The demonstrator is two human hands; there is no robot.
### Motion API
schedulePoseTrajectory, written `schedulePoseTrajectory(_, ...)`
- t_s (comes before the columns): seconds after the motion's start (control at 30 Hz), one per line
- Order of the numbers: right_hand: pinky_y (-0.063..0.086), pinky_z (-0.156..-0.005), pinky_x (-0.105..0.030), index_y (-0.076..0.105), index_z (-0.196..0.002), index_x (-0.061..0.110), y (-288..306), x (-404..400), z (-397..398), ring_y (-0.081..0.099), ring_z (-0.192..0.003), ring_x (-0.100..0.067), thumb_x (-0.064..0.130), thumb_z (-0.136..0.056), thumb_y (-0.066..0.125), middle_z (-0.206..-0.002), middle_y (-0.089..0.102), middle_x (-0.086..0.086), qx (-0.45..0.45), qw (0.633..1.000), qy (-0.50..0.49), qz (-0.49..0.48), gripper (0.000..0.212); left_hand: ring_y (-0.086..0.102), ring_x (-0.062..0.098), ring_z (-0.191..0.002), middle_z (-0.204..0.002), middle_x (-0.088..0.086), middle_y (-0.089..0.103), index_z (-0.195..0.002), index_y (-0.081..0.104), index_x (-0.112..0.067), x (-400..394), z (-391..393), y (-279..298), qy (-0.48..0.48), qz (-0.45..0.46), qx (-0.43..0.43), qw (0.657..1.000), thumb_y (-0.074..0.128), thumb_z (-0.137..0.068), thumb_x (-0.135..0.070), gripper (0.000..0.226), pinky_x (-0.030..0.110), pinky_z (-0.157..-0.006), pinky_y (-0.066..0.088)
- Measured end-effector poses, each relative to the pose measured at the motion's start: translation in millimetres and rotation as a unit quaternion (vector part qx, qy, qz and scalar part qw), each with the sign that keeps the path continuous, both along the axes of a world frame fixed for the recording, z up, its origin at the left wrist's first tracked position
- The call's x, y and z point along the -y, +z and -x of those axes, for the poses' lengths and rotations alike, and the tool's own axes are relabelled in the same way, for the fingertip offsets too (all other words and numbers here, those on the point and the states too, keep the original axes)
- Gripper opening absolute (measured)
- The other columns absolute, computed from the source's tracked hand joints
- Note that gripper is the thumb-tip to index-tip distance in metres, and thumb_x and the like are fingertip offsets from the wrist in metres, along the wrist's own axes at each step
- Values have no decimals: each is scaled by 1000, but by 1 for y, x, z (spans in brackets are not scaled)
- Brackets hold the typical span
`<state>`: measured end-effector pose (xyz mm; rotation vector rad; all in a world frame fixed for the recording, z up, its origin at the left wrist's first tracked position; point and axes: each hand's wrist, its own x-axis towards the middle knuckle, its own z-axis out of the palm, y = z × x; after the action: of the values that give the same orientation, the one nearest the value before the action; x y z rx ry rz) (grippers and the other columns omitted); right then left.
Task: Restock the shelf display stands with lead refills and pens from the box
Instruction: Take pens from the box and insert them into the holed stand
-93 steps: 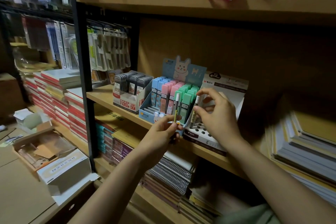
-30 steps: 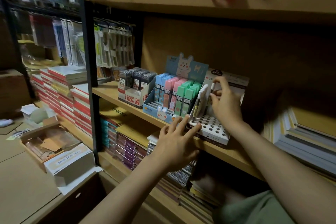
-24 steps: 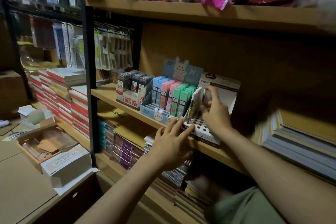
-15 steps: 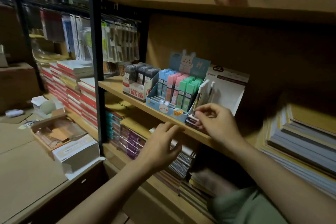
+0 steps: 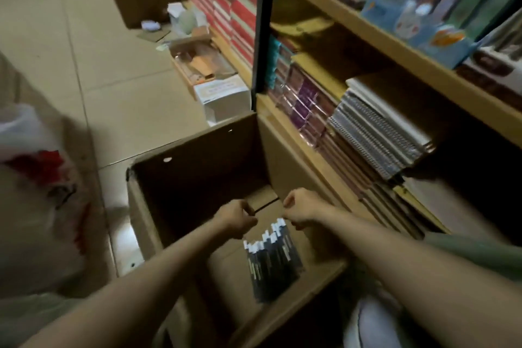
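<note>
The fingers of the left hand (image 5: pixel 236 217) are curled under toward the palm, and nothing is seen in them; the same is seen of the right hand (image 5: pixel 302 207), whose fingers are folded in with no object visible between them. Whether something thin is pinched cannot be told, since the fingertips are turned away and blurred. Both hands are held close together, knuckles up, just above the far end of the pens (image 5: pixel 271 260). Both forearms are stretched down and forward into the open cardboard box (image 5: pixel 197 167). The pens are laid as 1 dark bundle with white caps on the box floor, near its right wall. The box is set against the lower shelf (image 5: pixel 299 144). The display stands (image 5: pixel 423 28) are cut off at the upper right and smeared.
</note>
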<state>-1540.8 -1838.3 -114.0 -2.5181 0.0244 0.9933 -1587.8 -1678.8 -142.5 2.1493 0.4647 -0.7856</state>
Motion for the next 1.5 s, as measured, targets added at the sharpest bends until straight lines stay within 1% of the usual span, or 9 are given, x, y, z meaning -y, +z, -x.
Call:
schedulePoseTrajectory(0.2,45,-85,-27,59,-122,4,-96,2,4,58,-116,-27,32,-93,63,-128,61,-13,-75,983,92,140,39,62,21,-94,-92,4,58,-104,54,-14,36,47,-98,258,43,-101,960,64,-92,-24,18,34,-85,55)
schedulePoseTrajectory(0.43,48,-92,-32,43,-133,5,-132,11,5,57,-120,-28,33,-81,79,-131,57,-13,-76,988,-5,136,69,57,13,-87,-94,-4,56,-104,50,-21,65,57,-127,318,-19,-83,944,71,-86,-27,28,26,-70,50)
schedulePoseTrajectory(0.67,47,-80,-27,60,-114,6,-146,8,9,61,-112,-24,26,-82,77,-122,62,-11,-72,990,-14,120,42,59,16,-104,-112,0,60,-113,57,-19,80,53,-137,308,-26,-25,951,64,-90,-18,24,33,-92,50)
schedulePoseTrajectory(0.83,47,-80,-28,64,-113,4,-149,11,3,62,-109,-27,27,-87,73,-119,65,-13,-67,990,-10,124,36,60,17,-88,-101,5,66,-108,64,-9,70,53,-137,323,-31,-55,944,56,-96,-20,18,29,-78,50)
schedulePoseTrajectory(0.93,50,-87,-31,66,-117,5,-139,13,3,63,-110,-30,22,-91,67,-120,65,-15,-48,991,-9,122,31,63,23,-96,-103,10,67,-97,60,-12,61,47,-132,343,16,-76,936,52,-99,-19,11,39,-88,53)
schedulePoseTrajectory(1.1,55,-91,-38,61,-123,1,-89,5,-1,67,-102,-29,14,-98,56,-113,67,-17,-83,994,-70,4,28,67,23,-87,-94,11,69,-105,61,-9,39,33,-106,351,115,-52,928,49,-100,-17,16,40,-78,56)
schedulePoseTrajectory(1.27,53,-48,-29,46,-123,4,29,-4,-12,56,-57,-16,2,-100,47,-84,64,-11,-133,964,-116,-199,23,63,14,-60,-75,6,64,-103,57,-10,10,-19,-21,263,337,12,904,49,-99,-10,9,29,-56,55)
schedulePoseTrajectory(1.37,54,-64,-40,47,-105,5,108,11,-16,60,-67,-21,5,-100,48,-83,64,-13,-70,955,-97,-270,5,61,16,-59,-74,8,58,-106,51,-10,7,-57,51,133,394,70,907,41,-103,-15,12,31,-55,53)
schedulePoseTrajectory(1.5,62,-68,-42,52,-115,0,190,50,-15,71,-80,-22,8,-94,59,-104,68,-21,27,941,-104,-321,24,62,17,-58,-68,4,61,-103,56,-20,20,-83,137,29,447,102,888,41,-103,-24,15,32,-56,53)
